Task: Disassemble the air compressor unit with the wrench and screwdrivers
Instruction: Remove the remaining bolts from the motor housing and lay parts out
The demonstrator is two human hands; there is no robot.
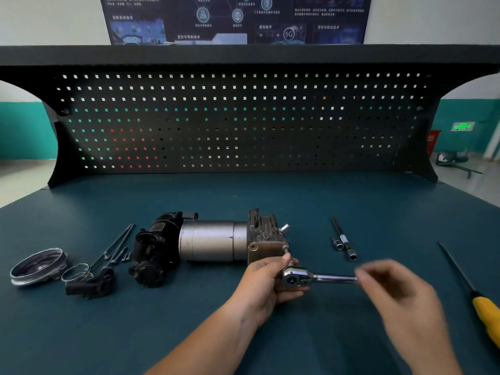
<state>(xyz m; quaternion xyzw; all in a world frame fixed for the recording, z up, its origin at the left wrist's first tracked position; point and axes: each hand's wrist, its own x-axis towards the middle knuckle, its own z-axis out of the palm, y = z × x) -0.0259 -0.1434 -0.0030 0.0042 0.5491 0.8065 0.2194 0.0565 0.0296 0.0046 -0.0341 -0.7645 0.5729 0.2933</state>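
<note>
Dark teal bench top (189, 334), with a black pegboard (243, 117) along the far edge, a dark poster (235, 17) above it and white walls with a teal band (24, 131) behind. At far left a round metal cap (38, 266), then a wire ring (77, 272), a black plastic part (92, 285) and a bundle of long bolts (116, 247), too bunched to count. In the middle one compressor (213, 239), lying on its side. Left hand (266, 280) curled around its right end block, beside the head of one wrench (311, 278). Right hand (400, 296) blurred at the handle's end, grip impossible to tell. Beyond, one extension bar (343, 239) beside a small socket (337, 243). At far right one yellow-handled screwdriver (481, 307).
</note>
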